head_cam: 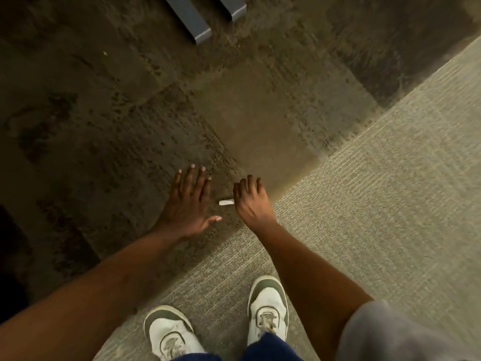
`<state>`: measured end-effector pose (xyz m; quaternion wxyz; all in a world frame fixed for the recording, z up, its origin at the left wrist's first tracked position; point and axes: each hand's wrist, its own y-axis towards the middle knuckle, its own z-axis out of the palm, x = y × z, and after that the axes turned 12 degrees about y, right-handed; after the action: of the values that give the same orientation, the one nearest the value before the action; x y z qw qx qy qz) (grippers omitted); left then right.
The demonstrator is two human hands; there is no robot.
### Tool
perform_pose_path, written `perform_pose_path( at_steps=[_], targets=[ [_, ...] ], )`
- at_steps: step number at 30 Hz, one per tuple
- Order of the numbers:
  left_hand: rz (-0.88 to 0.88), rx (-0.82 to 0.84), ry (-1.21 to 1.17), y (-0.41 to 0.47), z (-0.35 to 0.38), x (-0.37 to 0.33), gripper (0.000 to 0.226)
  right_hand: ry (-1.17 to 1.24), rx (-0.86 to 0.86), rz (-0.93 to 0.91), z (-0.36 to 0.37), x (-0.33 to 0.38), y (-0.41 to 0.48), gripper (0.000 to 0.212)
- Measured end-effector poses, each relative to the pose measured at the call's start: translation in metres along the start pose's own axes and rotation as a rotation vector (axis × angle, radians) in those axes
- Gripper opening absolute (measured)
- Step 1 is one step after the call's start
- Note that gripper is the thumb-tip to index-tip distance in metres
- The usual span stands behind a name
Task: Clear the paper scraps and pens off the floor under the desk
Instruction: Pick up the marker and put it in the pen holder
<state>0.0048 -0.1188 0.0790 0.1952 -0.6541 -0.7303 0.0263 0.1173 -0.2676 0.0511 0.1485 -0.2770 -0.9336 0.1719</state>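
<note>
My right hand (pixel 251 201) reaches down over the shaded carpet with its fingers curled around a small white rolled paper scrap (pixel 226 202), whose end sticks out to the left of the thumb. My left hand (pixel 188 204) hovers just left of it, flat, fingers spread, palm down, holding nothing. A tiny pale speck (pixel 105 53) lies on the dark carpet at the far upper left. No pens are visible.
Two grey metal desk legs (pixel 190 18) slant across the top of the view. The dark shaded carpet (pixel 91 126) meets lighter carpet (pixel 377 191) along a diagonal. My white and grey-green shoes (pixel 268 308) stand on the lighter carpet at the bottom.
</note>
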Motion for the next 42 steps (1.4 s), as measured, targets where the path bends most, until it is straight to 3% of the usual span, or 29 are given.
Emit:
perform_pose_path(
  at_steps=[5, 9, 16, 21, 34, 37, 42],
  targets=[
    [0.039, -0.056, 0.0, 0.008, 0.045, 0.001, 0.098, -0.063, -0.018, -0.034, 0.04, -0.006, 0.016, 0.045],
    [0.053, -0.109, -0.012, 0.008, 0.053, 0.001, 0.097, -0.171, -0.026, -0.106, 0.052, -0.009, 0.016, 0.013],
    [0.083, -0.15, 0.019, -0.004, -0.015, 0.028, 0.099, -0.217, -0.034, -0.129, -0.002, 0.011, -0.004, 0.01],
    [-0.003, -0.074, 0.074, -0.027, -0.143, 0.065, 0.102, -0.239, -0.185, -0.186, -0.128, 0.021, -0.037, 0.008],
    [-0.237, -0.249, 0.071, -0.149, -0.544, 0.207, 0.102, -0.296, -0.641, -0.516, -0.583, 0.101, -0.15, 0.015],
    [-0.361, -0.267, 0.105, -0.181, -0.605, 0.245, 0.103, -0.301, -0.698, -0.564, -0.668, 0.14, -0.174, 0.017],
    [-0.535, -0.328, 0.117, -0.234, -0.662, 0.296, 0.108, -0.357, -0.72, -0.69, -0.749, 0.205, -0.19, 0.025]
  ],
)
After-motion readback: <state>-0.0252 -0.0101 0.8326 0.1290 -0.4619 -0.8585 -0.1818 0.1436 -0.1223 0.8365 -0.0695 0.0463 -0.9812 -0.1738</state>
